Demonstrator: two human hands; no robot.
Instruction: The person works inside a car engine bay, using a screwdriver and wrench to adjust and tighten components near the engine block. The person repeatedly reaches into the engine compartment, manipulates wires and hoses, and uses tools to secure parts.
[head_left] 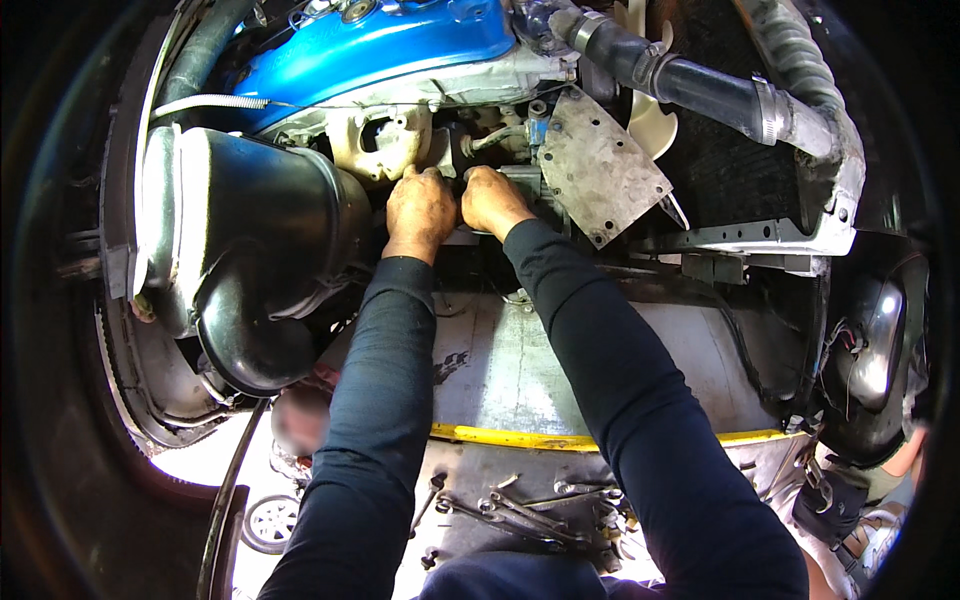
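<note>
My left hand (420, 212) and my right hand (492, 202) are side by side, deep in an engine bay. Both have curled fingers turned away from view, against dark parts on the side of the engine. Whatever they grip is hidden behind the knuckles. Just beyond my left hand sits a pale cast manifold (380, 142), below the engine's blue valve cover (385, 48). To the right of my right hand, a grey flat metal plate (603, 165) with several holes stands tilted. A small blue fitting (538, 130) shows at its upper left corner.
A large black air-cleaner canister (262, 205) fills the left side. A black hose (710, 95) with clamps crosses the upper right, near a pale fan (652, 125). Several wrenches (525, 515) lie below a yellow edge strip (520, 438). People are partly visible at lower left and lower right.
</note>
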